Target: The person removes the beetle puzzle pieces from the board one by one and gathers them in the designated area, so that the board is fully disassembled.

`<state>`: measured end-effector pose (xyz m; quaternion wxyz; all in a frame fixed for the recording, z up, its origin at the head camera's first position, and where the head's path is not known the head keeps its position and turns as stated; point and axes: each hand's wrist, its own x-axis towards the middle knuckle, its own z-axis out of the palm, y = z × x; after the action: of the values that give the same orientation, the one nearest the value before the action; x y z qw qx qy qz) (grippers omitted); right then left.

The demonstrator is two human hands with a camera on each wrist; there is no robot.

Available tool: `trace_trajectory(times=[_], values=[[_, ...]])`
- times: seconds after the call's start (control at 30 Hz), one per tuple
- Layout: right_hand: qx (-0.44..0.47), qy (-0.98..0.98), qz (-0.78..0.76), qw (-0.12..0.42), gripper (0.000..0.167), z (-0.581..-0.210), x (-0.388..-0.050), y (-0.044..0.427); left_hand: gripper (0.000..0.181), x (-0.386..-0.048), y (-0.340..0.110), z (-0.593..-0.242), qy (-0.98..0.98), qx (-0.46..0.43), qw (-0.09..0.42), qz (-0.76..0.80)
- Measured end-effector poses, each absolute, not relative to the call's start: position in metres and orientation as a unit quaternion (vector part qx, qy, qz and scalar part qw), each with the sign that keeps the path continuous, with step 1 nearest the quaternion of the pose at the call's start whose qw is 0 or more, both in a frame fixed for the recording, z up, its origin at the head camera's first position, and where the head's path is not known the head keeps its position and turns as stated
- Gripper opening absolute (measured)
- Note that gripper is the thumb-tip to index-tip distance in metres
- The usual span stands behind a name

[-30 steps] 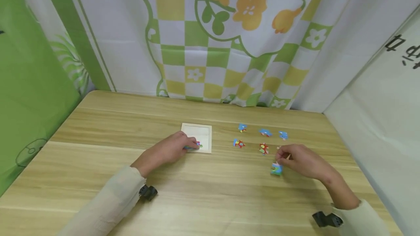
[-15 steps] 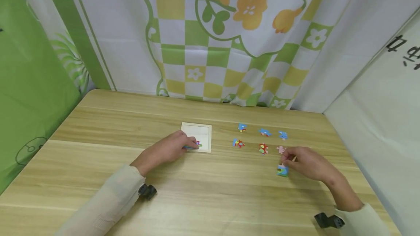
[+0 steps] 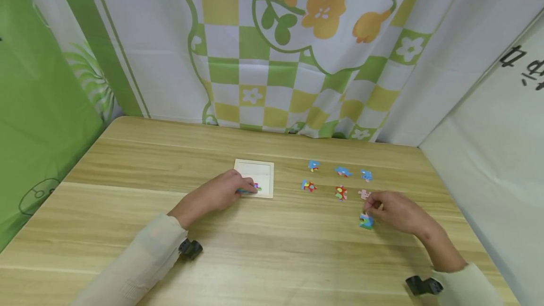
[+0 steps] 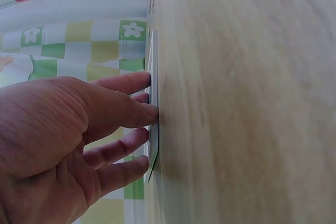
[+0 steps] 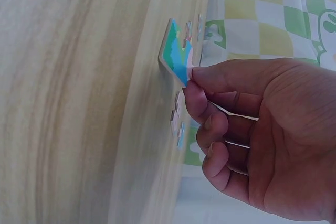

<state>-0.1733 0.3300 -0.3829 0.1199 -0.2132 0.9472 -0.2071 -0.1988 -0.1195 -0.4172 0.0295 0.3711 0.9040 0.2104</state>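
My right hand pinches a blue and green jigsaw piece by its pinkish corner between thumb and index finger. In the right wrist view, that puzzle piece is tilted, just above the table, with the other fingers curled loosely. On the left, my left hand rests on the near left part of a square wooden puzzle frame. Its fairly straight fingers touch the frame, with the thumb at its edge. A small colourful puzzle part shows by the fingertips; the rest is hidden under the hand.
Several loose jigsaw pieces lie in two rows between the hands and beyond: a blue one, a red one, a pink one. A patterned curtain hangs behind the wooden table.
My right hand has shifted slightly right with its jigsaw piece, then tilted the piece a little. The pink piece beside it has come into sight. My left hand has stayed on the frame.
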Motion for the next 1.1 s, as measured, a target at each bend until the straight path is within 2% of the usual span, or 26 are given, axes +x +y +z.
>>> trace_trajectory(times=[0.47, 0.87, 1.1], values=[[-0.219, 0.942, -0.224, 0.119, 0.012, -0.384, -0.173, 0.326, 0.040, -0.196, -0.119, -0.416, 0.915, 0.336, 0.052, 0.218], [-0.261, 0.938, -0.211, 0.082, 0.005, -0.376, -0.174, 0.299, 0.039, -0.198, -0.119, -0.417, 0.901, 0.376, 0.025, 0.213], [-0.288, 0.927, -0.220, 0.095, 0.007, -0.372, -0.176, 0.273, 0.026, -0.199, -0.122, -0.419, 0.899, 0.388, 0.001, 0.204]])
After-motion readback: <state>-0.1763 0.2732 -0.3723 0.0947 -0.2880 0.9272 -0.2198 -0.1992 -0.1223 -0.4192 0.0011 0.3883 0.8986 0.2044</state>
